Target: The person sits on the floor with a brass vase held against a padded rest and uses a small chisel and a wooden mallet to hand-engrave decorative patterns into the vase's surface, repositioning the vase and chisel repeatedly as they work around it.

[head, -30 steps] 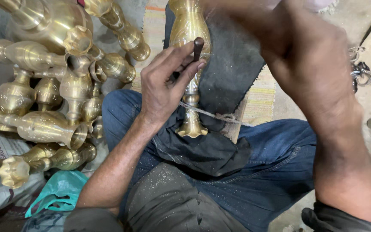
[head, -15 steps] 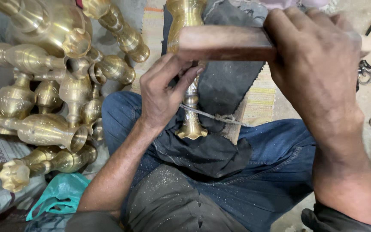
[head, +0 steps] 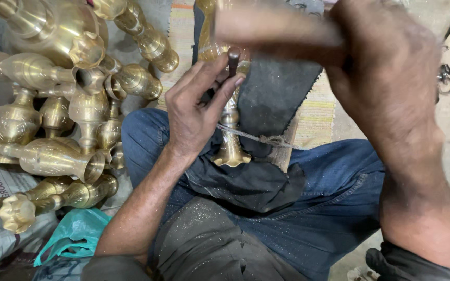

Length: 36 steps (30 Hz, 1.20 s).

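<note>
— What is the left hand doing?

— It pinches a short dark metal punch between thumb and fingers, upright, its tip set against the tall golden brass vase.

— And where is that vase?

— It lies along the person's lap on a dark grey cloth, flared foot towards the body, with a thin string crossing its stem.

— The right hand?

— Closed around a brown wooden mallet, which is blurred and sits just above the punch's head.

— Anything beside them?

— A heap of similar polished brass vases on the floor to the left, a crumpled teal plastic bag near it, and blue jeans under the cloth.
</note>
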### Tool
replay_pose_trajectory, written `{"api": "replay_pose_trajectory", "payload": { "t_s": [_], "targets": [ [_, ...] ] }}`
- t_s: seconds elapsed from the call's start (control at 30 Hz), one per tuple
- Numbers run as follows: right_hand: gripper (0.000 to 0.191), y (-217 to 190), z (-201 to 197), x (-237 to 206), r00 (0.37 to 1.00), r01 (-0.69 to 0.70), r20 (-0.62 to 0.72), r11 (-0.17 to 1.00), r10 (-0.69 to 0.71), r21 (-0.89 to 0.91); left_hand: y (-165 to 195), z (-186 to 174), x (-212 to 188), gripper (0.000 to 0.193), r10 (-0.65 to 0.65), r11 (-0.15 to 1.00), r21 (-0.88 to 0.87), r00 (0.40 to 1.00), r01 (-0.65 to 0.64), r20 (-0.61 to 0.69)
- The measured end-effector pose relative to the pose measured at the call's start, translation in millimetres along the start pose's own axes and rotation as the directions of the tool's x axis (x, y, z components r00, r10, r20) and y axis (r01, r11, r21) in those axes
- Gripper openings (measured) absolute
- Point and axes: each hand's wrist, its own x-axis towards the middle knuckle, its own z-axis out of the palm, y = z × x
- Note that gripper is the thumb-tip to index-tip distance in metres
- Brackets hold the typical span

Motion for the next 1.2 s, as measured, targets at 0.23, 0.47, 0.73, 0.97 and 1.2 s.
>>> {"api": "replay_pose_trajectory", "payload": {
  "t_s": [0.23,0.47,0.73,0.97,1.2],
  "targets": [
    [0.022,-7,-6,16,0.999,-0.003,0.048,0.996,0.007,-0.085,-1,1,-1,0.034,-0.01,1.0,0.011,1.0,0.01,0.007],
    [0.019,-17,-10,18,0.999,0.03,0.021,0.992,-0.027,-0.123,-3,2,-3,0.03,0.03,0.996,0.079,0.999,-0.029,-0.018],
    [0.018,-9,-1,8,1.0,-0.026,0.01,0.993,0.025,0.116,0,2,-8,0.034,-0.007,0.998,0.06,1.0,0.008,-0.014],
    [0.018,-14,-2,8,1.0,0.008,0.015,0.996,-0.007,-0.089,3,1,-8,0.032,0.02,1.0,0.016,1.0,-0.02,0.011],
    [0.019,-15,-1,6,1.0,0.014,-0.01,0.992,-0.016,-0.122,-5,3,-10,0.027,0.021,1.0,0.005,1.0,-0.021,0.024]
  ]
}}
